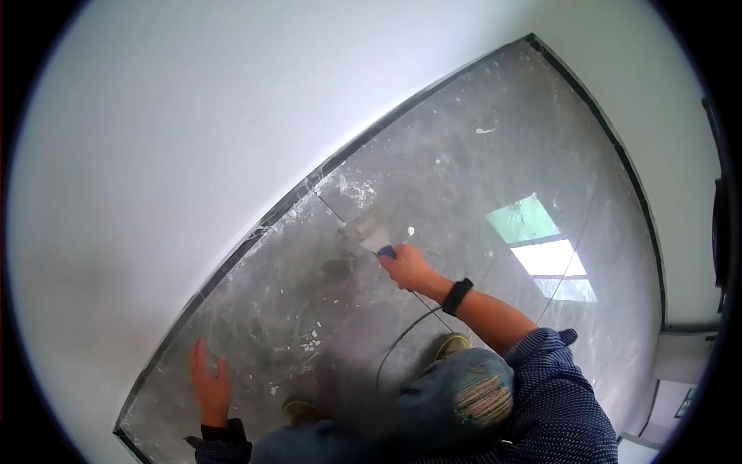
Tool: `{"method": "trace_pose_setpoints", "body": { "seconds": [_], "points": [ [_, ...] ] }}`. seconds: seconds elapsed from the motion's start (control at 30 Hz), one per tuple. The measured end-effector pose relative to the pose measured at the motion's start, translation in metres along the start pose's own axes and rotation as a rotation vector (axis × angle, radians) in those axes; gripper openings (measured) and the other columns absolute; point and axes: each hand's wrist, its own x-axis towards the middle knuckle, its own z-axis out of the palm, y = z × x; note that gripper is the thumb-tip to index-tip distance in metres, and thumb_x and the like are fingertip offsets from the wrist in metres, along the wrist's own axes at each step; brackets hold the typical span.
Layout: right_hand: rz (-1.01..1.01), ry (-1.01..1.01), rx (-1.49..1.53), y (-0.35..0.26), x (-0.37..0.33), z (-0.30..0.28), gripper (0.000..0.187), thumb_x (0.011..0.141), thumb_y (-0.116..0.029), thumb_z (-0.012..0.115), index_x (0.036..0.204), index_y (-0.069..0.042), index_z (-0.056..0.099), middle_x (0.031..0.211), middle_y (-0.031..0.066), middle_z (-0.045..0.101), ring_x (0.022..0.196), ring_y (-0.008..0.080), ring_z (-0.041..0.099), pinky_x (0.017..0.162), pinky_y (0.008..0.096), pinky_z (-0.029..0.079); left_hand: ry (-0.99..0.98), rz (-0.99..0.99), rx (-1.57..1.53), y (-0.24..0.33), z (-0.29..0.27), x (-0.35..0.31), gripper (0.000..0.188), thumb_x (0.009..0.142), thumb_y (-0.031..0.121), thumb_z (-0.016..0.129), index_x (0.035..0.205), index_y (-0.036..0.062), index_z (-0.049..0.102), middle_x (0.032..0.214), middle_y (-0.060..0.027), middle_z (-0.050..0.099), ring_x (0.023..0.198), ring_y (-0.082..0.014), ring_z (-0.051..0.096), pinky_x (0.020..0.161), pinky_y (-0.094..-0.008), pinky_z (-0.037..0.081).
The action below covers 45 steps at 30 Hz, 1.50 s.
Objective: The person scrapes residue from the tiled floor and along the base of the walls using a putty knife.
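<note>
My right hand is closed round the blue handle of a putty knife. Its wide pale blade lies at or just over the grey tiled floor, beside a tile joint and white smears; whether it touches I cannot tell. Off to the lower left, my left hand is empty, its fingers apart, above the floor near the wall's base. White flakes are scattered on the tiles between my hands.
A dark skirting strip runs along the white wall and turns at the far corner. My knee and shoes are close below. A dark cable curves near my right wrist. Window light reflects off the floor at right.
</note>
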Motion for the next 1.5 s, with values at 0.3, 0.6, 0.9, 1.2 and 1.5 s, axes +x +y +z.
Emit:
{"method": "trace_pose_setpoints", "body": {
  "seconds": [0.3,0.6,0.9,1.2,1.5],
  "points": [
    [-0.138,0.13,-0.203,0.021,0.003,-0.022,0.038,0.089,-0.03,0.053,0.088,0.006,0.063,0.083,0.0317,0.063,0.083,0.0502,0.061,0.075,0.0518,0.049,-0.233,0.168,-0.041,0.093,0.059,0.023,0.048,0.087,0.012,0.063,0.133,-0.0002,0.053,0.14,-0.0203,0.05,0.123,-0.0365,0.054,0.101,-0.0427,0.045],
    [-0.116,0.056,-0.274,0.016,-0.002,-0.027,0.034,0.089,-0.028,0.052,0.094,0.003,0.065,0.091,0.0297,0.065,0.091,0.0473,0.063,0.081,0.0522,0.049,-0.33,0.151,-0.138,0.09,0.087,-0.001,0.046,0.087,0.016,0.063,0.129,-0.0003,0.053,0.139,-0.0238,0.049,0.124,-0.0405,0.052,0.101,-0.0438,0.044],
    [-0.133,0.087,-0.235,0.035,-0.017,-0.008,0.031,0.09,-0.027,0.051,0.097,0.001,0.065,0.091,0.0287,0.066,0.089,0.0471,0.062,0.079,0.0515,0.05,-0.363,0.107,-0.216,0.104,0.074,0.004,0.048,0.087,0.016,0.063,0.128,-0.0054,0.052,0.138,-0.0272,0.048,0.127,-0.0435,0.048,0.105,-0.0466,0.041],
    [0.144,0.192,0.012,0.087,-0.118,-0.008,0.031,0.091,-0.029,0.056,0.088,0.001,0.061,0.071,0.0171,0.063,0.06,0.0295,0.063,0.06,0.0429,0.05,-0.39,0.151,-0.203,0.089,0.1,-0.001,0.044,0.087,0.015,0.062,0.126,-0.005,0.053,0.136,-0.0266,0.05,0.125,-0.0426,0.05,0.104,-0.0453,0.042],
    [0.232,0.107,0.223,0.066,-0.067,-0.019,0.033,0.093,-0.029,0.055,0.093,0.004,0.061,0.068,0.0082,0.061,0.054,0.0175,0.061,0.046,0.0333,0.049,-0.338,0.198,-0.285,0.124,0.089,0.024,0.041,0.086,0.012,0.061,0.124,-0.0038,0.055,0.136,-0.0255,0.05,0.123,-0.0407,0.052,0.101,-0.0427,0.045]
  ]
}}
